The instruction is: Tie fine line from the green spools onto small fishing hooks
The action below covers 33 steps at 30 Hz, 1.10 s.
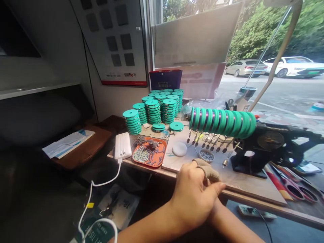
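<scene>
A: We note the left hand (193, 195) lying over the right hand (210, 173) at the near table (253, 190) edge, fingers closed on a beige cloth finger wrap (209, 168). We judge it soft, light, best pinched at its loose edge.

B: Right grip? We cannot tell; it is mostly covered.

A: Beyond stand a small dish of beads (206, 155), a white round pad (179, 149), an orange tray (150, 152), and the row of green spools (222, 122) on the black winder (268, 145).

B: Hanging sinkers are too small to resolve.
</scene>
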Motion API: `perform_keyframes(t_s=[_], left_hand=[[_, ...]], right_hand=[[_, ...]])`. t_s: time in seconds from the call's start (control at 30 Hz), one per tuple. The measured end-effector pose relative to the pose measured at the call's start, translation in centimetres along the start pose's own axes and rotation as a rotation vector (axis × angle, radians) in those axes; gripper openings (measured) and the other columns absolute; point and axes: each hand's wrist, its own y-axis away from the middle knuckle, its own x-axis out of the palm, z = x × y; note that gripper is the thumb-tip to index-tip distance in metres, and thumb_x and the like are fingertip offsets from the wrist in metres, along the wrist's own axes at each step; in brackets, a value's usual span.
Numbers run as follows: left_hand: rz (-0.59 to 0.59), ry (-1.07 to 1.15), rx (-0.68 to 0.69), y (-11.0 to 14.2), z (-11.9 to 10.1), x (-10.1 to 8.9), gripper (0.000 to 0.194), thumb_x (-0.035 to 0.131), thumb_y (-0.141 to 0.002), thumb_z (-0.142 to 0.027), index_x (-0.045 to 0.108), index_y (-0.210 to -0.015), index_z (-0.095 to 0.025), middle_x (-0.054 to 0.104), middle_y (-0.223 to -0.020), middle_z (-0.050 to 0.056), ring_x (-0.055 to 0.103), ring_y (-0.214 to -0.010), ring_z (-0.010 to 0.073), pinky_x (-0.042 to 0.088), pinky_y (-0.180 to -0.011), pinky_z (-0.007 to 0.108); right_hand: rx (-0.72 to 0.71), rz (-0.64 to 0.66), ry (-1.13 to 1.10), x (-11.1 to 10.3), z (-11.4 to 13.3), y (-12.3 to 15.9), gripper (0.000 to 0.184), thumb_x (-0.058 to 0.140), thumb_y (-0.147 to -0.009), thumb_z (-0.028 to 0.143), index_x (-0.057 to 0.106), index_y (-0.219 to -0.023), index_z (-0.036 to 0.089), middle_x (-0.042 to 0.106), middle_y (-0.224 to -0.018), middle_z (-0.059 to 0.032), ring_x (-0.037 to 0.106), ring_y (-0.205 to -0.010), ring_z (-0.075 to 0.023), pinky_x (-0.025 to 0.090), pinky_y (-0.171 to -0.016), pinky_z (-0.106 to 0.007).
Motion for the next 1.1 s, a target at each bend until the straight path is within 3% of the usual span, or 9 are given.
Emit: perform_keyframes(t_s=[0.13,0.2,0.27,0.4,0.53,0.7,1.1], left_hand=[[-0.044,0.078,-0.014,-0.9,-0.1,-0.9,0.004,0.065,-0.069,-0.016,0.063,-0.066,-0.015,0.058,-0.074,0.003,0.052,-0.076,0.0179,0.037,-0.072,0.029],[-0.051,0.264,-0.072,-1.6,0.7,-1.5,0.005,0.065,-0.068,-0.015,0.061,-0.065,-0.014,0.057,-0.071,0.002,0.052,-0.071,0.0153,0.037,-0.07,0.027],[0.026,0.548,-0.22,-2.1,1.9,-1.8,0.01,0.067,-0.066,-0.019,0.06,-0.063,-0.013,0.054,-0.063,0.0,0.049,-0.063,0.0118,0.037,-0.066,0.025],[0.243,1.194,-0.532,-1.8,3.9,-0.6,0.021,0.075,-0.06,-0.026,0.061,-0.063,-0.011,0.057,-0.064,0.0,0.053,-0.063,0.0103,0.039,-0.07,0.025],[0.241,1.537,-0.625,-0.5,4.7,1.7,0.013,0.073,-0.065,-0.019,0.062,-0.067,-0.012,0.06,-0.074,0.001,0.058,-0.077,0.0126,0.041,-0.078,0.025],[0.236,1.655,-0.64,0.0,5.3,2.6,0.008,0.069,-0.069,-0.015,0.062,-0.07,-0.012,0.06,-0.077,0.002,0.057,-0.079,0.013,0.042,-0.077,0.024],[0.221,1.643,-0.661,-0.1,5.0,2.6,0.01,0.069,-0.069,-0.015,0.062,-0.072,-0.009,0.059,-0.076,0.002,0.056,-0.078,0.0117,0.042,-0.076,0.023]], right_hand=[[-0.108,-0.03,-0.39,-1.1,1.2,-2.1,0.052,0.026,-0.091,0.024,0.064,-0.057,0.013,0.058,-0.058,-0.0044,0.063,-0.061,-0.0149,0.051,-0.057,-0.027],[-0.192,-0.006,-0.525,-2.2,-0.1,-1.5,0.051,0.025,-0.092,0.026,0.065,-0.062,0.014,0.061,-0.059,-0.0025,0.062,-0.056,-0.0115,0.051,-0.055,-0.022],[-0.232,0.034,-0.627,-3.1,-2.3,0.2,0.044,0.026,-0.091,0.026,0.065,-0.075,0.015,0.064,-0.064,-0.001,0.062,-0.056,-0.0091,0.05,-0.055,-0.017],[-0.067,0.065,-0.836,-4.1,-6.4,3.8,0.022,0.04,-0.089,0.026,0.058,-0.1,0.018,0.068,-0.084,-0.0047,0.065,-0.07,-0.012,0.051,-0.061,-0.017],[0.059,-0.008,-0.91,-3.8,-6.7,4.9,0.018,0.043,-0.088,0.028,0.057,-0.097,0.02,0.068,-0.087,-0.0049,0.065,-0.074,-0.0136,0.05,-0.064,-0.017],[0.115,-0.009,-0.958,-3.6,-5.7,4.5,0.018,0.043,-0.088,0.027,0.058,-0.094,0.02,0.068,-0.083,-0.0035,0.065,-0.068,-0.0135,0.05,-0.06,-0.018],[0.137,-0.035,-0.928,-3.8,-5.6,4.3,0.022,0.041,-0.088,0.028,0.061,-0.092,0.019,0.069,-0.082,-0.0041,0.065,-0.068,-0.0147,0.05,-0.059,-0.019]])
